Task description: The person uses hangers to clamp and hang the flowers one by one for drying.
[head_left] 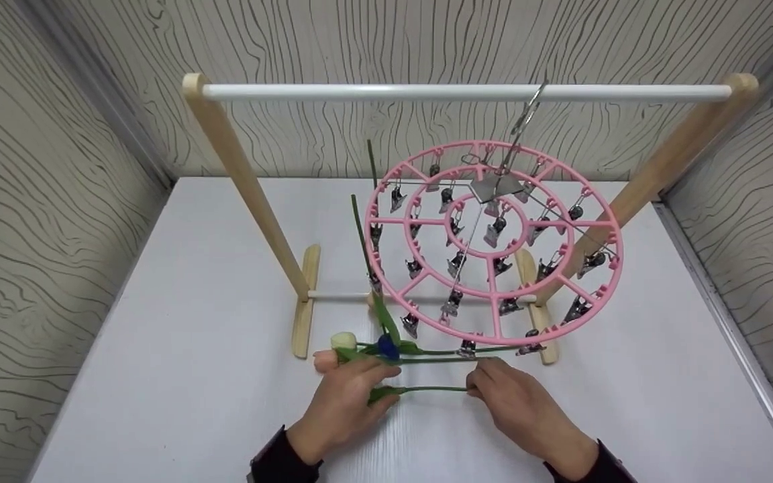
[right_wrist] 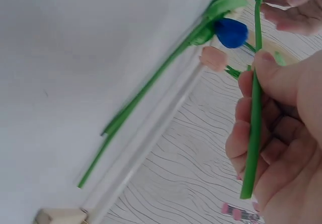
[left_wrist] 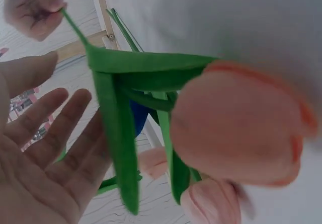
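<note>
In the head view, my right hand (head_left: 521, 402) pinches the green stem of an artificial tulip between thumb and fingers. That stem (right_wrist: 255, 113) runs across the palm in the right wrist view. A large pink bloom (left_wrist: 236, 126) with long green leaves is at its other end. Beside those leaves is my left hand (head_left: 349, 396), fingers spread and extended; its palm shows in the left wrist view. Beyond the hands, a white tulip (head_left: 343, 341) and a pink tulip (head_left: 325, 361) lie on the table. A blue tulip (head_left: 388, 347) appears among the leaves.
A pink round clip hanger (head_left: 494, 339) with several metal clips hangs from the white rod (head_left: 373, 92) of a wooden rack (head_left: 239, 174). Green stems (head_left: 359, 228) stand at the hanger's left edge. The rack's feet (head_left: 302, 329) rest on the white table (head_left: 192, 376).
</note>
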Demonstrator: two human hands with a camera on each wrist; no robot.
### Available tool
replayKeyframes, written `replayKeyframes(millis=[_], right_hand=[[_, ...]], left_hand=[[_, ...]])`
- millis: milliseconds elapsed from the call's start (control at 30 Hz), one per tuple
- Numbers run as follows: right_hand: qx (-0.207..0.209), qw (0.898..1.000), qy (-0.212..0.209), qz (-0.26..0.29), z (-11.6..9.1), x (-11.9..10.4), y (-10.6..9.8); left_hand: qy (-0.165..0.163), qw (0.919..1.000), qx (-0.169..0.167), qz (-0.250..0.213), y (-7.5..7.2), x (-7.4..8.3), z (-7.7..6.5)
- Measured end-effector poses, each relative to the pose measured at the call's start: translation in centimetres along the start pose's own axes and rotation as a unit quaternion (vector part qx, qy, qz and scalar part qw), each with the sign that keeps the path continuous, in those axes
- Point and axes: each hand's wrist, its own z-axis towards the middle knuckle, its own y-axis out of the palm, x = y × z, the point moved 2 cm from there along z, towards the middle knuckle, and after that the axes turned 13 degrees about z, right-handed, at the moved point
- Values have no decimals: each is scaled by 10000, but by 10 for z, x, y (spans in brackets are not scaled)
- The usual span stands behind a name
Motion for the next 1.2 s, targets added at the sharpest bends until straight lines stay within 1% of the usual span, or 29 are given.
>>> replayKeyframes(millis=[100, 200, 367, 467, 567, 667, 733, 833, 933, 1000, 1100, 1200], right_hand=[[191, 9997, -24, -119, -1, -4, -8], [321, 9991, -83, -248, -2, -7, -15], [456, 9983, -130, -340, -2, -13, -24], [579, 9977, -132, -334, -2, -17, -29], [751, 9969, -139, -172, -4, -22, -35], [1135, 9933, -140, 160, -7, -24, -42], [1464, 9880, -110, 476, -10, -24, -47], [1900, 9766, 13, 1009, -14, -21, -54], [2221, 9639, 111, 1465, -16, -19, -56], [2393, 9560, 94, 1696, -15, -20, -56], [2608, 9450, -3, 1975, -10, -27, -52], [2825, 9330, -85, 2228, -1, -37, -49]], left_hand=[[-51, 9992, -402, 5, 0, 4, 2], [1, 9986, -529, -13, 0, 8, 4], [183, 9987, -446, 160, -3, 14, 8], [176, 9989, -360, 232, -7, 14, 8], [115, 9992, -323, 190, -11, 11, 7], [24, 9994, -339, 30, -16, 6, 4], [-47, 9994, -341, -93, -20, 3, 1], [-92, 9995, -234, -207, -25, -3, -4], [-122, 9992, 35, -377, -31, -7, -9], [-156, 9975, 251, -636, -35, -9, -12], [-252, 9911, 504, -1203, -40, -10, -15], [-338, 9803, 683, -1823, -45, -10, -16]])
